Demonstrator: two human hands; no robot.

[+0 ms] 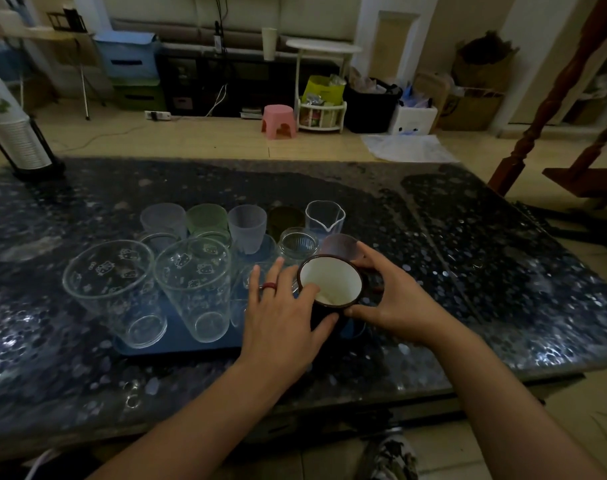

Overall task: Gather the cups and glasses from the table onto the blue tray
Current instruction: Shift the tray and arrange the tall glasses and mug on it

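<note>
Both hands are on the dark enamel mug (331, 285) at the near right corner of the blue tray (177, 346). The left hand (284, 313) has its thumb hooked over the white inside of the rim and its forefinger curled against the near side, other fingers spread. The right hand (388, 292) cups the far and right side, fingers curled round the mug. So each grip is closed on that one mug, which sits at or just over the tray's near right end; whether it rests on the tray I cannot tell.

By the look of it the job is nearly done: everything seems crowded onto the tray, and nothing stands loose on the speckled desk (503, 271).

Count, as far as the dim light allows: two tall printed glasses (191, 289) at near left; a far row of two frosted tumblers (245, 228), a green one (206, 220), a dark one (285, 218) and a clear spouted beaker (324, 216); one ribbed glass (298, 244); one purplish cup (340, 244); one mug. Some clear rims behind the tall glasses are too faint to count.
</note>
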